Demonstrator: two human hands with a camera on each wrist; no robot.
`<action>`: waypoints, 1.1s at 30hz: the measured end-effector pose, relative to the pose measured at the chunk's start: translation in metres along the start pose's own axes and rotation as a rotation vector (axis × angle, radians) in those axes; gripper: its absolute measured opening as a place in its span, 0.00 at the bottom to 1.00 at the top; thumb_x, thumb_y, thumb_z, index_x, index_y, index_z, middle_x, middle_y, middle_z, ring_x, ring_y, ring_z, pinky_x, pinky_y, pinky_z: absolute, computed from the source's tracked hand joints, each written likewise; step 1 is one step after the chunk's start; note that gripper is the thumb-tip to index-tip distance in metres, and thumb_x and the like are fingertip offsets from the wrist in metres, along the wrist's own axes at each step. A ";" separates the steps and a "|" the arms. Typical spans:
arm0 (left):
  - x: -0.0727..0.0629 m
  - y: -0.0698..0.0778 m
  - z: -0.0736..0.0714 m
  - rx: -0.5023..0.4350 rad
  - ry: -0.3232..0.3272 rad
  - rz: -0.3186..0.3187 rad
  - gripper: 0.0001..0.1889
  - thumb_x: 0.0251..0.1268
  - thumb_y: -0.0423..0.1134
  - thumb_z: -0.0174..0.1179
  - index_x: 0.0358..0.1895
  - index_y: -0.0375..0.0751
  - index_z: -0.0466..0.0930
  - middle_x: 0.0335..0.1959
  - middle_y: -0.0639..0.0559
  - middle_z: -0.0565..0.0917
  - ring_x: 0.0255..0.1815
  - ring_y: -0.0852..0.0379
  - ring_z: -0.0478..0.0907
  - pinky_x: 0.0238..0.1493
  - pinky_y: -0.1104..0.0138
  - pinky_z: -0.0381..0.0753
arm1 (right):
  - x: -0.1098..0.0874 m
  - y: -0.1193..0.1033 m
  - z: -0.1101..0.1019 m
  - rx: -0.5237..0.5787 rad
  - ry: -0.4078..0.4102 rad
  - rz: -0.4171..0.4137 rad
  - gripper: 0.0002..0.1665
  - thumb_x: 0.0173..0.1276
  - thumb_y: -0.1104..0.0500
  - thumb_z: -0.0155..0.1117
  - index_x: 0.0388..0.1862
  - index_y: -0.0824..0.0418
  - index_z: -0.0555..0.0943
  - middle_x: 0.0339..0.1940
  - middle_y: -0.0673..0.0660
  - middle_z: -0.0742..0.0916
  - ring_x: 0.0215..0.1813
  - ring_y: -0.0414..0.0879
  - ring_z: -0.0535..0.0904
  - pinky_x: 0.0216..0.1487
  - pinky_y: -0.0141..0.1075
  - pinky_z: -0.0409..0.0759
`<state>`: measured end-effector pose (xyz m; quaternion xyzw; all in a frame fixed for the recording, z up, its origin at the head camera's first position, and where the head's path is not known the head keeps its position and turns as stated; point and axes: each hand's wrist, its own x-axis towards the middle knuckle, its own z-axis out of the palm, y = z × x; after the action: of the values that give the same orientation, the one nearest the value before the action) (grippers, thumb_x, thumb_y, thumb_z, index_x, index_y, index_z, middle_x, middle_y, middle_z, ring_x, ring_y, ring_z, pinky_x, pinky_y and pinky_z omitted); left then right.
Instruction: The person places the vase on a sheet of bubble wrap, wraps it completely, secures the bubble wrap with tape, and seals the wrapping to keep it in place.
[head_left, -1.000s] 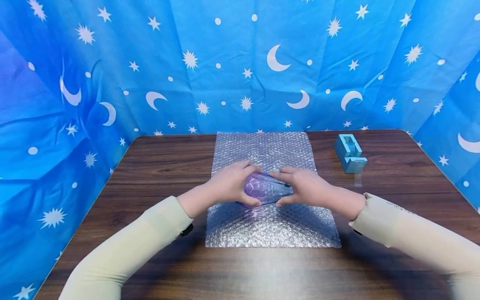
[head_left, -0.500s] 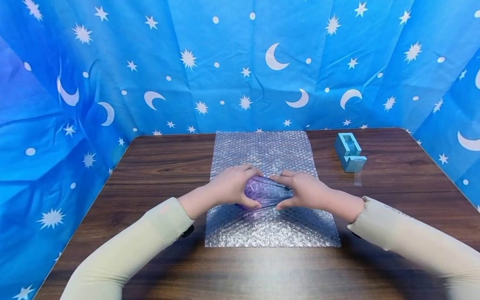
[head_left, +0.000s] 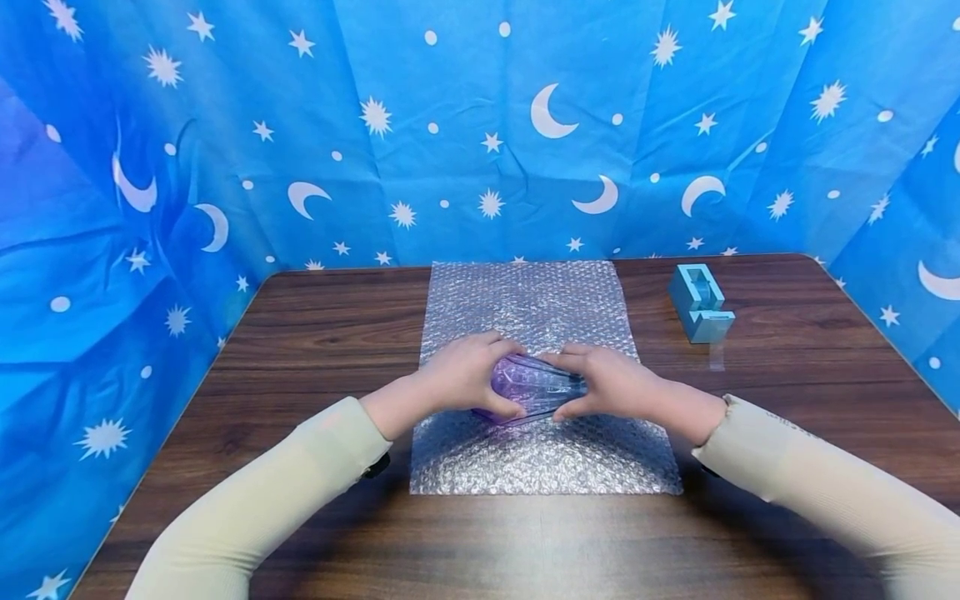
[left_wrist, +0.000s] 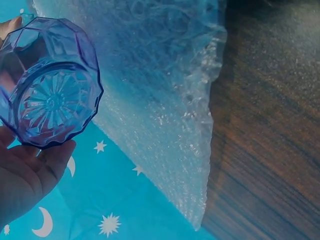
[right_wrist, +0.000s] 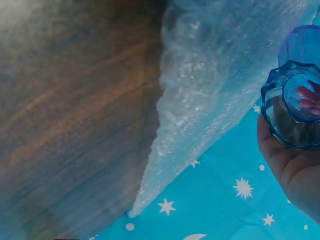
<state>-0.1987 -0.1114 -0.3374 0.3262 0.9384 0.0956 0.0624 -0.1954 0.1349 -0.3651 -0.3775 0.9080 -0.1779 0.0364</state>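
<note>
A faceted glass vase (head_left: 534, 385), purple at one end and blue at the other, lies sideways between my two hands over a sheet of bubble wrap (head_left: 525, 467). My left hand (head_left: 465, 373) grips its wide purple end, thumb on the near side. In the left wrist view the round base (left_wrist: 55, 100) shows a starburst pattern. The blue end is held by my right hand (head_left: 617, 380), fingers on the far side and thumb on the near side. That end's scalloped rim (right_wrist: 280, 127) faces the right wrist camera.
On the right of the wooden table (head_left: 315, 333) stands a light blue tape dispenser (head_left: 699, 304), with a strip of clear tape (head_left: 717, 357) hanging from its front. A blue curtain (head_left: 450, 100) with moons and stars surrounds the table's back and sides.
Both hands and the vase have come slightly nearer to me over the bubble wrap, and the light on the vase's facets has shifted. The grip is the same.
</note>
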 end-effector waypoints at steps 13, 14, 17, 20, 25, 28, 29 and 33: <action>0.005 0.002 0.005 0.007 0.014 -0.005 0.43 0.50 0.65 0.75 0.69 0.47 0.77 0.61 0.46 0.83 0.61 0.45 0.82 0.65 0.49 0.81 | -0.006 0.006 0.013 0.033 0.042 0.035 0.48 0.58 0.44 0.79 0.73 0.64 0.74 0.66 0.71 0.82 0.63 0.66 0.83 0.63 0.58 0.82; 0.006 0.003 0.005 0.012 0.012 -0.005 0.43 0.50 0.65 0.74 0.69 0.47 0.77 0.61 0.46 0.84 0.61 0.45 0.82 0.65 0.49 0.81 | -0.007 0.006 0.014 0.038 0.044 0.038 0.48 0.58 0.45 0.79 0.73 0.64 0.74 0.66 0.71 0.82 0.63 0.66 0.82 0.63 0.57 0.82; 0.009 0.004 0.004 0.019 0.003 -0.012 0.44 0.50 0.66 0.74 0.69 0.48 0.76 0.62 0.45 0.83 0.62 0.44 0.82 0.66 0.48 0.80 | -0.009 0.009 0.017 0.036 0.053 0.041 0.48 0.58 0.44 0.79 0.73 0.64 0.74 0.63 0.69 0.84 0.61 0.64 0.84 0.62 0.56 0.83; 0.009 0.004 0.005 0.016 0.003 -0.026 0.45 0.50 0.67 0.74 0.70 0.49 0.76 0.65 0.44 0.82 0.64 0.43 0.80 0.68 0.47 0.79 | -0.009 0.010 0.018 0.027 0.067 0.026 0.48 0.58 0.44 0.79 0.72 0.64 0.74 0.58 0.66 0.86 0.56 0.59 0.86 0.57 0.52 0.85; 0.008 0.001 0.009 0.009 0.044 -0.019 0.45 0.49 0.67 0.74 0.70 0.49 0.76 0.66 0.44 0.82 0.65 0.42 0.80 0.68 0.47 0.78 | -0.008 0.011 0.018 0.027 0.086 -0.002 0.48 0.57 0.45 0.80 0.71 0.66 0.75 0.52 0.62 0.87 0.49 0.52 0.86 0.50 0.47 0.86; 0.006 -0.001 0.010 -0.016 0.044 -0.004 0.45 0.51 0.66 0.74 0.71 0.47 0.74 0.67 0.43 0.81 0.68 0.41 0.78 0.70 0.46 0.77 | -0.008 0.011 0.017 0.036 0.081 -0.001 0.47 0.57 0.45 0.79 0.71 0.66 0.75 0.53 0.62 0.87 0.49 0.52 0.86 0.51 0.47 0.86; 0.005 -0.001 0.009 -0.035 0.034 0.000 0.46 0.51 0.65 0.74 0.72 0.46 0.73 0.69 0.43 0.79 0.70 0.41 0.77 0.72 0.45 0.75 | -0.008 0.011 0.018 0.038 0.078 0.002 0.47 0.57 0.44 0.79 0.71 0.66 0.75 0.53 0.62 0.87 0.50 0.53 0.86 0.53 0.48 0.86; -0.002 -0.007 0.007 -0.121 -0.008 0.015 0.49 0.55 0.61 0.74 0.77 0.43 0.66 0.75 0.42 0.74 0.76 0.40 0.70 0.77 0.45 0.69 | -0.009 0.012 0.018 0.050 0.072 0.015 0.48 0.58 0.44 0.79 0.72 0.66 0.74 0.55 0.64 0.86 0.54 0.56 0.86 0.56 0.51 0.85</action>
<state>-0.2000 -0.1174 -0.3456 0.3291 0.9282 0.1514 0.0849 -0.1934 0.1431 -0.3868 -0.3628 0.9070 -0.2135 0.0143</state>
